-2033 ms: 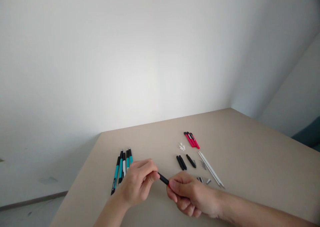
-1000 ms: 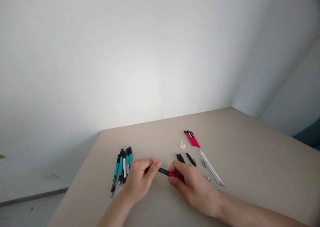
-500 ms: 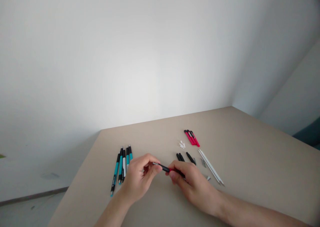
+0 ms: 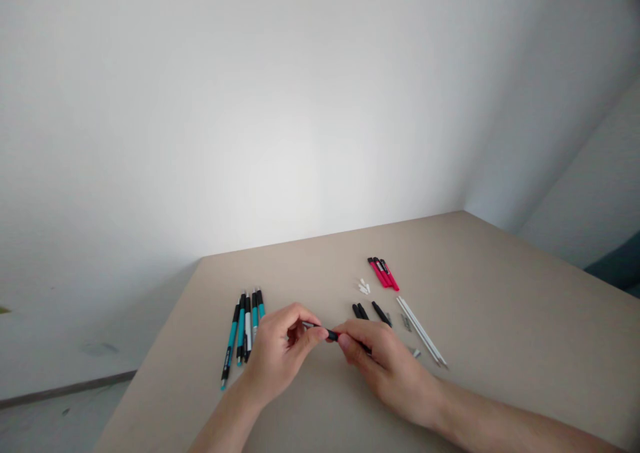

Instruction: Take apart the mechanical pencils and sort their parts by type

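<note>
My right hand (image 4: pixel 385 363) grips a red and black pen (image 4: pixel 331 335) by its barrel, just above the beige table (image 4: pixel 500 346). My left hand (image 4: pixel 280 356) pinches the pen's black front end with thumb and fingertips. The two hands almost touch at the pen's middle. Just left of my left hand lies a row of several teal, black and white pens (image 4: pixel 245 326).
Right of my hands lie black grip sleeves (image 4: pixel 370 312), small white caps (image 4: pixel 364 286), red pen barrels (image 4: pixel 384 273), white refills (image 4: pixel 423 331) and small metal tips (image 4: pixel 415 353). A white wall rises behind the table, whose left edge drops to the floor.
Both hands have shifted slightly away from me with the pen. My left fingers have closed in on the pen's front end, and less of the black part shows between the hands.
</note>
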The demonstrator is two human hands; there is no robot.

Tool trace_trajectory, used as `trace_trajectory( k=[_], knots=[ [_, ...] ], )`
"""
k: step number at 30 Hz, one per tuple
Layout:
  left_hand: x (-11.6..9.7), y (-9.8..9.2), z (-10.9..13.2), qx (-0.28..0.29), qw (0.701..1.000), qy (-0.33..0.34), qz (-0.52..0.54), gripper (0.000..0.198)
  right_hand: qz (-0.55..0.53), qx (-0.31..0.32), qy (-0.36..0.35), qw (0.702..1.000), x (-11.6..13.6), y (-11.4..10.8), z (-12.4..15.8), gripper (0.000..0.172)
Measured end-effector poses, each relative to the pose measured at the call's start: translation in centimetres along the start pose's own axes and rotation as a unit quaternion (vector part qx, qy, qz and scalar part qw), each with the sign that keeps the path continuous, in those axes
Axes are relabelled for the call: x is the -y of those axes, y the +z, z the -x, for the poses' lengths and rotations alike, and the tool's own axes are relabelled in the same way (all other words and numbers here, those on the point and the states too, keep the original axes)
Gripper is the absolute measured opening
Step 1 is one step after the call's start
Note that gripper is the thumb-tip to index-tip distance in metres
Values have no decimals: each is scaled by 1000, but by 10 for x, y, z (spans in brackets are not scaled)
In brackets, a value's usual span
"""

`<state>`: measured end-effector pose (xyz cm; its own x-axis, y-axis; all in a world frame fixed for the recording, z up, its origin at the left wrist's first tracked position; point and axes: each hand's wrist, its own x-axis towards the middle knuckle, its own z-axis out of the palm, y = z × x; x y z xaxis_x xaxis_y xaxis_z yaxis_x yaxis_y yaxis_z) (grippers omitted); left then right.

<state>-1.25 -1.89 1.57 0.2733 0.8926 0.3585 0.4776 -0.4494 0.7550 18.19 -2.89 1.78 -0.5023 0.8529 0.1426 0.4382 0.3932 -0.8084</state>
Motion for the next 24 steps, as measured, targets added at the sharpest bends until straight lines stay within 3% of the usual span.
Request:
trace_trajectory(
  k=[4, 10, 17, 24],
  knots=[
    [3, 2, -1, -39, 998, 9, -53, 26, 8, -8, -2, 1000, 2, -1, 0, 27],
    [7, 5, -2, -65, 995, 9, -71, 51, 17, -36, 48, 998, -2, 2, 2, 6],
    [2, 2, 0, 8, 999, -48, -13, 23, 42, -53, 19, 998, -4, -2, -1, 8],
    [-3, 0, 1, 57, 998, -4, 6, 11, 56, -46, -28, 997, -4, -3, -3, 11]
  ],
)
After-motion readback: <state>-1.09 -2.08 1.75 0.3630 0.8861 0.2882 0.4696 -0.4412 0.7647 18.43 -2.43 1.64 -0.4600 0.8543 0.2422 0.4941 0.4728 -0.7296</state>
